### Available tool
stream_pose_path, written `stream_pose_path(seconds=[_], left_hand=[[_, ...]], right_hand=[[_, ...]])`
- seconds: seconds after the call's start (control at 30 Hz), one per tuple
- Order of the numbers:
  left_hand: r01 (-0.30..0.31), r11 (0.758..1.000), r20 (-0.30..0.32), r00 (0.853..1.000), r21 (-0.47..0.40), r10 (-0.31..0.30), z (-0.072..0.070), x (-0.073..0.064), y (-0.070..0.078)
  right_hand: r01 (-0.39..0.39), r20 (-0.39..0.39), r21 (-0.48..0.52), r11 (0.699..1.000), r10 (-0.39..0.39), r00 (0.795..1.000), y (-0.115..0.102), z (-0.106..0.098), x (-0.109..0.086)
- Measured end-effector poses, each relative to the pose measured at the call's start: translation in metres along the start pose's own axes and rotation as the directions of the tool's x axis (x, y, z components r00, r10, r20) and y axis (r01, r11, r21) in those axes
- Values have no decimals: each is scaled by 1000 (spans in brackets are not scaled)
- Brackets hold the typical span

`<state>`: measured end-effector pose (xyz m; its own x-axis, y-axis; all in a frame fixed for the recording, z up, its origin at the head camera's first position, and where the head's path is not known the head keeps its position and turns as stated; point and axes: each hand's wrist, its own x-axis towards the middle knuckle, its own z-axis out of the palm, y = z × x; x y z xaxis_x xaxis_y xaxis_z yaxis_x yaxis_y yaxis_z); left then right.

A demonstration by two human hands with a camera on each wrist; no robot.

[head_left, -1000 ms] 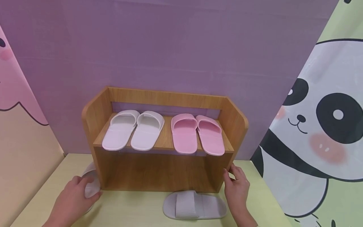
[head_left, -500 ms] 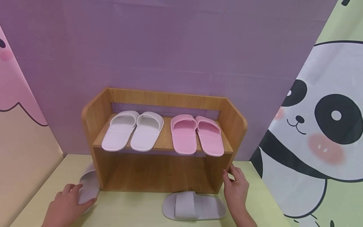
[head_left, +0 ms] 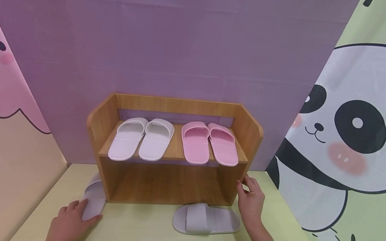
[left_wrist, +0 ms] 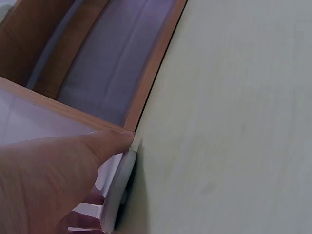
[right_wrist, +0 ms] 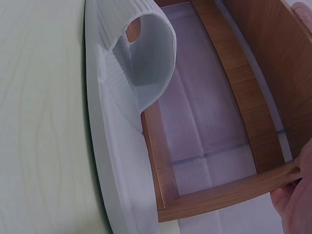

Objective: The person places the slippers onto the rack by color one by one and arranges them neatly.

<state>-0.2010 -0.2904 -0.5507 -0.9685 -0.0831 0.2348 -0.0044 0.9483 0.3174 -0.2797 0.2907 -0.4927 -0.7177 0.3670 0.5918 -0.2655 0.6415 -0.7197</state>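
A light wooden shoe rack (head_left: 169, 157) stands on the pale table. My right hand (head_left: 251, 197) pinches the front edge of its right side panel between thumb and fingers. On the left, a pale grey slipper (head_left: 95, 192) lies against the outside of the rack, heel toward me. My left hand (head_left: 69, 219) lies over the heel end with spread fingers touching it, thumb out to the right. In the left wrist view the thumb tip is by the rack's lower front corner. A second grey slipper (head_left: 223, 219), with a ribbed strap, lies sideways before the rack.
On the upper shelf sit a pair of white slippers (head_left: 155, 144) and a pair of pink slippers (head_left: 196, 147). A purple wall (head_left: 181, 50) rises behind the rack. A panda-printed panel (head_left: 356, 174) borders the table (head_left: 135, 224) on the right.
My left hand has slid back toward me and left, from the slipper's middle to its heel, loosening its hold; the slipper now lies flatter. My right hand keeps its hold on the rack.
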Motion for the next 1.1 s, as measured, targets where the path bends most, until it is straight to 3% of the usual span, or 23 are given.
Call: stream_pose_path(seconds=[0.4,0.63,0.83,1.1], left_hand=[[-10,1000,-60,998,-3,9,5,-2,1],[14,999,-12,1000,-45,-15,3,-1,4],[38,998,-10,999,-57,-39,-2,2,8],[134,988,51,990,-83,-130,-3,6,4]], right_hand=[[-5,5,-28,1000,5,1000,-2,-1,0],[-10,10,-17,1000,10,1000,-3,-1,0],[-23,21,0,1000,23,1000,-3,-1,0],[-10,20,-18,1000,10,1000,-4,-2,0]])
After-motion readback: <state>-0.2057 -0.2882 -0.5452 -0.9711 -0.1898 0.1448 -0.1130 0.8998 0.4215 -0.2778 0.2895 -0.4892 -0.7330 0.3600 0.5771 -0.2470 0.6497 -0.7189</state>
